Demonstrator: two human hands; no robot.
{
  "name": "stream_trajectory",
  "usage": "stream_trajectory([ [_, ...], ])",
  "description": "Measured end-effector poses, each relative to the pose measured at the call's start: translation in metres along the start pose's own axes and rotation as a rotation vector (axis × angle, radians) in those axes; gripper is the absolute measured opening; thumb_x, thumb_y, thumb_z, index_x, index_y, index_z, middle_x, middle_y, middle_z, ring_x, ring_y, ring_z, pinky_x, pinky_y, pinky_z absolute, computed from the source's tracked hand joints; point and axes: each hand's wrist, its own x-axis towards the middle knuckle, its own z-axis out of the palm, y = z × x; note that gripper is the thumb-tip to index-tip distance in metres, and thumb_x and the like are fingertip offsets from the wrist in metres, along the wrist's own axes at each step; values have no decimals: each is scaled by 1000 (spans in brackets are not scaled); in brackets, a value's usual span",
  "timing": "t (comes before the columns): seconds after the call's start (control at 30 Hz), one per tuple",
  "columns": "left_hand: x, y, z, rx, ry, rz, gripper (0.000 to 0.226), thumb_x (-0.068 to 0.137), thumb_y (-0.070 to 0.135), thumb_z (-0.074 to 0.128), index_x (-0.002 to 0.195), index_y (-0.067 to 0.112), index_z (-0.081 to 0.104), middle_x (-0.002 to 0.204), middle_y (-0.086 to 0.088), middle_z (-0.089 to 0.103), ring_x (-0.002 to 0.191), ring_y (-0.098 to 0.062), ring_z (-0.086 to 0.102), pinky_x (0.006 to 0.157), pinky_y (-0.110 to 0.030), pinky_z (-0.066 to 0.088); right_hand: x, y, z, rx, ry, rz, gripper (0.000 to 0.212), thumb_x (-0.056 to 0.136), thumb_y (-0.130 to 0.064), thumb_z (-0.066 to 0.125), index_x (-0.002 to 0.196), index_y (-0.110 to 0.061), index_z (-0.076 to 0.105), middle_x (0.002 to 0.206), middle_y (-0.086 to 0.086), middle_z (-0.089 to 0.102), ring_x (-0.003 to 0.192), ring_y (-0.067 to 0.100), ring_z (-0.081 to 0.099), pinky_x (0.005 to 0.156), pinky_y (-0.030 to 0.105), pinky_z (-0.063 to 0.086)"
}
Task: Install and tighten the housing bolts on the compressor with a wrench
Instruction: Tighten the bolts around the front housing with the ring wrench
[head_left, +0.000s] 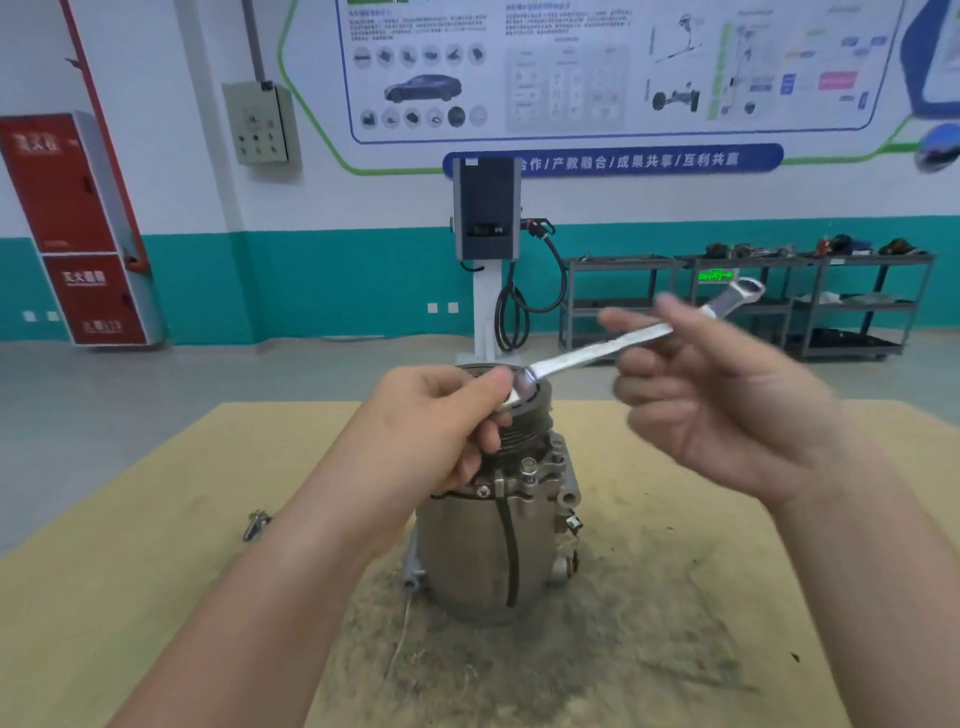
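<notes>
A metal compressor (478, 551) stands upright on the worn yellow table (156, 597), its grooved pulley on top. A bolt (528, 467) sticks up from the housing flange on the near right side of the pulley. A silver combination wrench (597, 353) slants up to the right above the pulley. My left hand (441, 421) pinches its lower end over the pulley. My right hand (727, 405) is blurred, with the wrench's shaft passing between its thumb and fingers; the ring end pokes out beyond it.
A small metal part, maybe a bolt (255, 524), lies on the table to the left. Beyond the table stand a charging post (487, 218) with cable, shelving carts (810, 301) with parts, and a red cabinet (67, 228).
</notes>
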Motion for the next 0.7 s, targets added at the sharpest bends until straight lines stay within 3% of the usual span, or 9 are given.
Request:
stream_trajectory([
  [0.07,-4,-1,9,56,14,99,37,93,36,61,61,18,64,44,7,51,35,-5,40,36,-12,29,8,13,10,-125,67,-36,22,79,-29,66,75,-10,76,67,4,63,50,9,55,43,18,46],
  [0.13,-6,-5,12,173,209,238,32,91,44,60,64,27,65,49,8,57,42,-2,48,42,-13,36,14,19,12,-86,163,-104,24,83,-21,60,68,-7,71,71,9,68,50,14,59,44,20,48],
  [0.2,-8,-12,17,317,503,299,24,82,58,60,95,38,60,78,15,64,77,-1,60,67,-21,47,18,20,6,1,304,-219,16,91,-7,51,79,-4,61,72,13,69,46,15,57,40,20,45],
  [0.27,-11,-25,30,530,668,240,86,66,70,62,138,31,35,125,7,50,120,-18,43,100,-38,37,22,21,-5,-29,441,-330,14,96,2,40,98,-7,51,64,9,68,43,14,54,38,20,41],
  [0.33,-17,-44,47,633,648,132,125,55,73,65,153,24,5,147,-11,28,137,-27,25,111,-46,25,26,27,-12,-86,511,-371,22,96,5,38,107,-12,46,58,6,64,42,14,53,38,20,40],
  [0.4,-19,-62,60,651,567,41,139,53,69,74,155,19,-7,152,-17,21,142,-32,21,112,-47,23,29,33,-19,-85,537,-351,23,97,4,39,109,-14,44,57,7,61,42,15,51,38,20,37],
  [0.5,-11,-81,63,630,617,54,139,53,52,86,155,7,4,145,-25,34,136,-40,31,111,-48,26,34,43,-27,5,494,-276,12,101,-4,36,106,-11,44,57,9,57,40,17,48,34,20,34],
  [0.57,-5,-89,58,627,658,117,139,52,54,84,155,5,6,140,-26,42,131,-42,37,111,-51,30,38,49,-30,64,445,-243,9,101,-7,35,102,-10,43,57,10,57,40,19,47,33,21,33],
  [0.7,-4,-97,48,654,602,189,131,51,65,73,153,28,-2,136,-17,44,128,-31,37,110,-44,31,39,54,-34,68,383,-175,12,94,-2,34,95,-11,42,59,10,56,41,19,46,33,20,32],
])
